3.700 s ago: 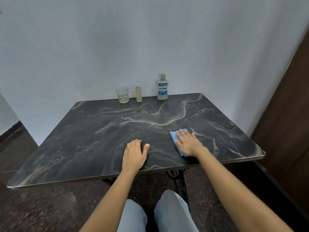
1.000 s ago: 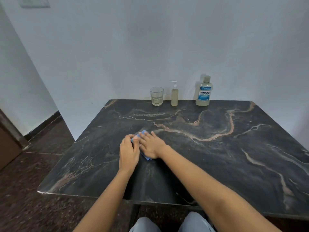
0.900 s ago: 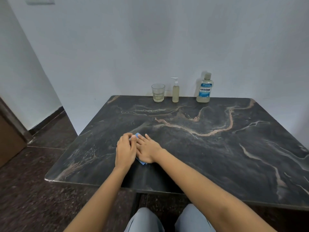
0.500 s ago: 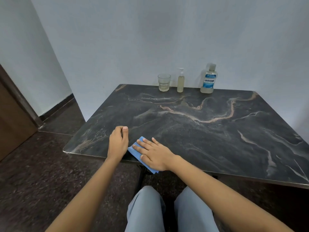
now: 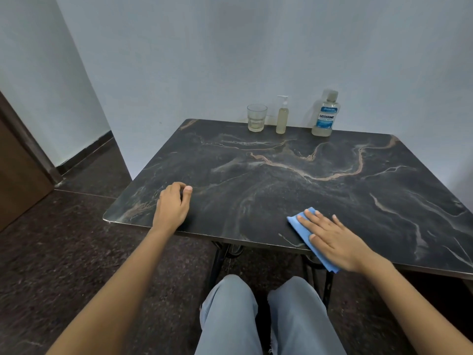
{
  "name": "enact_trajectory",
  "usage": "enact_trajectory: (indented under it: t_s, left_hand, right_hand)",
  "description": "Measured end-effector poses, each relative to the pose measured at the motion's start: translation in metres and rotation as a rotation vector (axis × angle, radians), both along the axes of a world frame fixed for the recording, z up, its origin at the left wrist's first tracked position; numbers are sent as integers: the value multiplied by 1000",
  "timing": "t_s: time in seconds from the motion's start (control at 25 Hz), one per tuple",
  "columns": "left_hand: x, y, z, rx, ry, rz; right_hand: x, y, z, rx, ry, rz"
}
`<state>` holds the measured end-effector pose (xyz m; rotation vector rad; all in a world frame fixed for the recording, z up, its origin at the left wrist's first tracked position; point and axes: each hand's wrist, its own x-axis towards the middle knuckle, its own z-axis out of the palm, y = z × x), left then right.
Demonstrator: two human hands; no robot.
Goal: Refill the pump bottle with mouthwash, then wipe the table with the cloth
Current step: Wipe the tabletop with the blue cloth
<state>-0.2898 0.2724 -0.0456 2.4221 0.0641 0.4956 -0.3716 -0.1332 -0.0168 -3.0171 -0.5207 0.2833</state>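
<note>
One blue cloth flat under right grip, table near edge

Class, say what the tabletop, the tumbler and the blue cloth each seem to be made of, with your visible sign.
Tabletop: stone or marble-print laminate, I cannot tell which; dark, faintly glossy, tan veins, thin edge.
Tumbler: probably clear glass; transparent, the wall shows through.
Blue cloth: soft fabric, perhaps microfibre; matte, lying flat under the right hand.
</note>
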Motion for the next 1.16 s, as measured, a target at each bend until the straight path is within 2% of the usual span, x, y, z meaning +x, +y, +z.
enact_trajectory:
  t_s: [0.12, 0.32, 0.48, 0.64, 0.84, 1.04, 1.16]
  left_hand:
    - [8, 16, 3, -21, 11, 42]
    - [22, 56, 1, 26, 46, 93]
    - [38, 79, 3, 61, 89, 120]
    - [46, 89, 6, 24, 16, 169]
    - [47, 89, -12, 157, 66, 155]
    - [47, 88, -11, 172, 49, 175]
    - [45, 87, -9, 155, 52, 178]
  right_hand:
    - [2, 33, 1, -9, 5, 122]
    - [37, 149, -5, 53, -17, 413]
    - [73, 247, -8, 108, -31, 500]
    - [128, 298, -9, 109, -19, 457]
    - [206, 321, -12, 85, -45, 350]
    - [275, 309, -11, 54, -32, 211]
    - [304, 264, -7, 40, -34, 119]
